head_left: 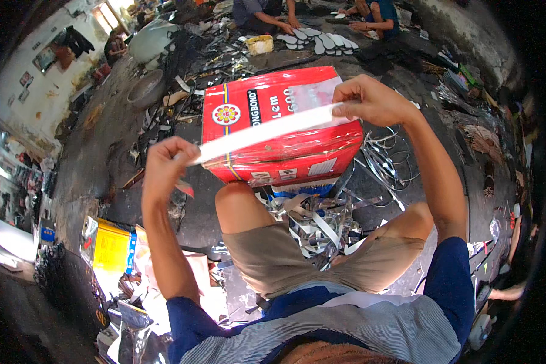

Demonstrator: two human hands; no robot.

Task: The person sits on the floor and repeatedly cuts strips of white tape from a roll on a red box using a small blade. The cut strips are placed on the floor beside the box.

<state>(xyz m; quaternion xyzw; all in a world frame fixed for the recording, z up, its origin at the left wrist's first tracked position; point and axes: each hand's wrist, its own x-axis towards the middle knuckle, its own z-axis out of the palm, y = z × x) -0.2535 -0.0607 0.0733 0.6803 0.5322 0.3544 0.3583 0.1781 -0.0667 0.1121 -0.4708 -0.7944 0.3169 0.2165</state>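
Stretched between my two hands is a long white strip (pixel 267 132), held slanting up toward the right over a red cardboard box (pixel 297 148). My left hand (pixel 167 164) pinches its lower left end between thumb and fingers. At the other end, my right hand (pixel 370 102) grips the strip near the box's far right corner. The box stands in front of my knees, wrapped in shiny clear film, and the strip hides part of its top. Whether the strip touches the box cannot be made out.
Cut strips (pixel 321 224) lie heaped between my legs, and a tangle of thin strips (pixel 388 167) is right of the box. A yellow can (pixel 110 246) stands at my left. Farther off, people sit by grey sole-shaped pieces (pixel 318 39) and a yellow tub (pixel 259 45).
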